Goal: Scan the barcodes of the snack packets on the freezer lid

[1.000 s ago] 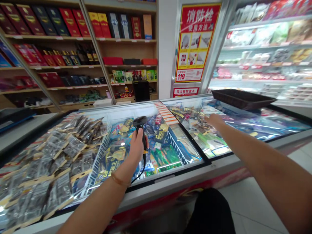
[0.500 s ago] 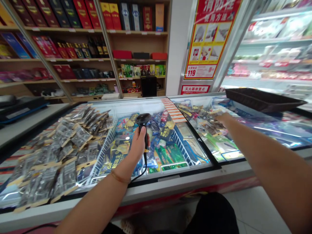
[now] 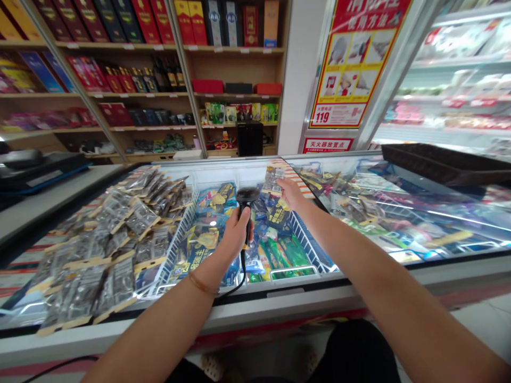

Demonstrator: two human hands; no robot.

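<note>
My left hand [image 3: 238,230] is wrapped round the handle of a black barcode scanner [image 3: 247,196], held upright over the freezer; its cable hangs down to the front edge. My right hand [image 3: 293,192] grips the lower edge of a small clear-fronted snack packet [image 3: 274,178], with a barcode label turned towards me. The packet is just to the right of the scanner's head, apart from it. Below both hands, blue and green packets [image 3: 279,254] fill a white wire basket [image 3: 306,240] inside the freezer. A heap of similar packets [image 3: 115,229] lies on the glass at the left.
A dark brown tray [image 3: 443,159] sits on the freezer at the right, above more packaged goods. A grey counter with a dark device [image 3: 43,170] stands at the left. Shelves of boxes and bottles [image 3: 136,77] line the back. The freezer's white front edge [image 3: 255,315] runs before me.
My right hand has swung left from the right side of the freezer and now holds a packet beside the scanner. My left hand keeps the scanner; the view has shifted slightly.
</note>
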